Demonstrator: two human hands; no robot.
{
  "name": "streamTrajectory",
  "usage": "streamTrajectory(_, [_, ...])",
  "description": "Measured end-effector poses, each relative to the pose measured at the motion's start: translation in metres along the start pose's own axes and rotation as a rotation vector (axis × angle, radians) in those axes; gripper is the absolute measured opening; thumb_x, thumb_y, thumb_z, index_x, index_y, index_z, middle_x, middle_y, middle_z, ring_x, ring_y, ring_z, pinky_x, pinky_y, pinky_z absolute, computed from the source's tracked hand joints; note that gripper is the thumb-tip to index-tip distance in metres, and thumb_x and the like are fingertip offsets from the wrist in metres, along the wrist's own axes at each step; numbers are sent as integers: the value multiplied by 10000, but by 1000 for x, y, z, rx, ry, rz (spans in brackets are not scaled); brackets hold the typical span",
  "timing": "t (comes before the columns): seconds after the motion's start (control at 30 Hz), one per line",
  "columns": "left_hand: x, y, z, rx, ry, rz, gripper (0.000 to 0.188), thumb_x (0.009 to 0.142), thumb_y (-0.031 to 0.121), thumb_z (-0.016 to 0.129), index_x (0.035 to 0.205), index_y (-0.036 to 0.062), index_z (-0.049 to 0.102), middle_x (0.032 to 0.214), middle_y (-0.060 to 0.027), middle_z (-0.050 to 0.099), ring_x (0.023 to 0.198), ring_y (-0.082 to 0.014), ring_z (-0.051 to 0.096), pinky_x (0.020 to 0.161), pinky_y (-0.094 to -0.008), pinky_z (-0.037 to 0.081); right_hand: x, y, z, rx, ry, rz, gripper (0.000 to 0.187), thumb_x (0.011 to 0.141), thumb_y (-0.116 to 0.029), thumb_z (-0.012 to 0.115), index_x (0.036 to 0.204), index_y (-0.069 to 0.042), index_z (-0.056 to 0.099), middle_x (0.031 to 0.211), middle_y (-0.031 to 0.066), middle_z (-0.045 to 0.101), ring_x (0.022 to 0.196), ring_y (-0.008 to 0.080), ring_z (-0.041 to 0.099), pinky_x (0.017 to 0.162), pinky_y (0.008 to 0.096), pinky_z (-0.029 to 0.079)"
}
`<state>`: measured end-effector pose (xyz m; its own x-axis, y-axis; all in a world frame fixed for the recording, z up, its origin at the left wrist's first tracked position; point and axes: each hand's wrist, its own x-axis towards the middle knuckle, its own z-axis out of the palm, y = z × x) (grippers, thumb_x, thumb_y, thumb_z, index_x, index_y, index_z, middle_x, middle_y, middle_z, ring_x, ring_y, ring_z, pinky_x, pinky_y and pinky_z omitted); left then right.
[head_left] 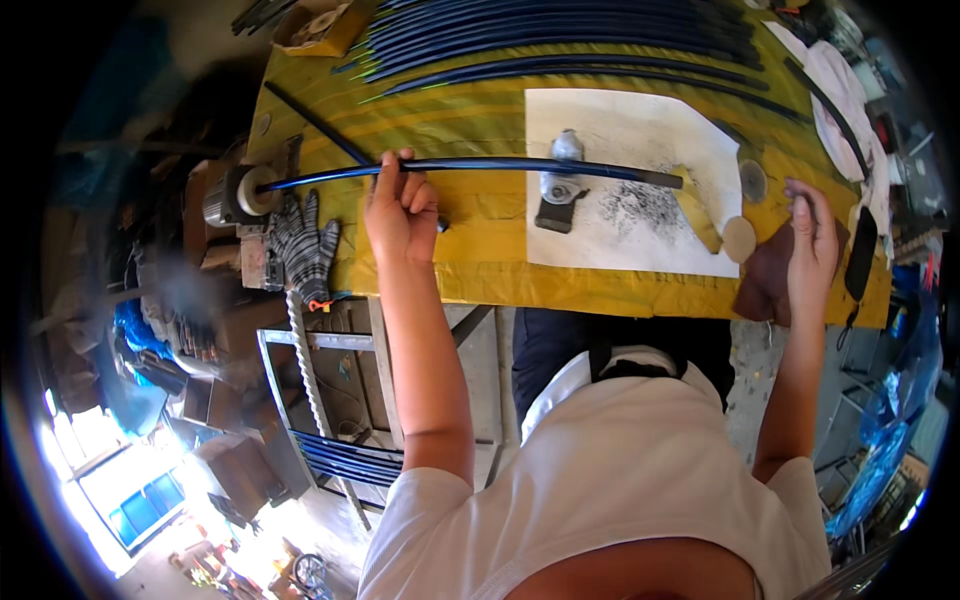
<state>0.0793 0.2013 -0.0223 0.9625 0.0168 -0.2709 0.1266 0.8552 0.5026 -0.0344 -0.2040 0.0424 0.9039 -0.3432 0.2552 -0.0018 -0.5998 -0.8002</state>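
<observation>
Over the yellow tabletop (475, 245), blue rod (500, 164): crosswise in our left hand (402, 207).
Left grip: we have thumb and fingers pinched round it.
Striped glove (300, 248): left of the grip.
White sheet (620, 255): right of the grip, beneath the rod.
Right hand (815, 232): farther right, fingers loosely parted, empty.

A bright opening (110, 485) at the lower left is flooding the pale floor (340, 535) with daylight. A yellow-covered counter (465, 285) is spanning the upper middle, and a metal frame (268, 350) is standing near its left part. Cardboard boxes (235, 472) are crowding the dim left side; blue plastic sheeting (885, 420) is gleaming at right.
</observation>
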Motion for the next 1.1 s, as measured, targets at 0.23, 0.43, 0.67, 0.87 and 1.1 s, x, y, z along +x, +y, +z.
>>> streamTrajectory(0.23, [-6, -5, 2, 67, -61, -35, 87, 903, 84, 522, 981, 50, 541, 974, -80, 593, 498, -48, 322, 414, -175, 276, -23, 46, -39, -230, -57, -1, 83, 858, -69, 558, 905, -11, 594, 856, 79, 583, 806, 174, 576, 729, 264, 450])
streamTrajectory(0.43, [-36, -3, 8, 62, 84, 36, 154, 907, 113, 511, 1024, 13, 527, 1009, -85, 575, 588, -85, 374, 507, -204, 335, -26, 24, -9, -296, -203, -140, 97, 784, -75, 611, 864, -25, 591, 806, 109, 554, 800, 285, 536, 705, 343, 436])
streamTrajectory(0.67, [-100, -7, -4, 72, 191, 100, 98, 905, 100, 485, 962, 26, 517, 930, -71, 573, 611, -102, 394, 513, -219, 335, -10, 3, 53, -432, -174, -295, 188, 734, -177, 679, 833, -38, 599, 845, 94, 551, 842, 293, 535, 723, 379, 429])
streamTrajectory(0.87, [-142, -39, 24, 163, 115, 54, 106, 870, 61, 512, 972, 40, 530, 844, -50, 540, 600, -89, 367, 509, -214, 285, 1, 21, 78, -312, -244, -213, 161, 727, -160, 690, 819, -48, 620, 842, 84, 547, 799, 249, 542, 689, 343, 438])
streamTrajectory(1.1, [-168, -89, 75, 1048, -348, 268, 304, 737, 36, 692, 1004, 10, 550, 993, -74, 549, 829, -137, 516, 716, -246, 418, -11, -13, 2, 411, -505, -304, 105, 714, -12, 696, 811, -41, 667, 905, 71, 563, 740, 153, 540, 613, 237, 418])
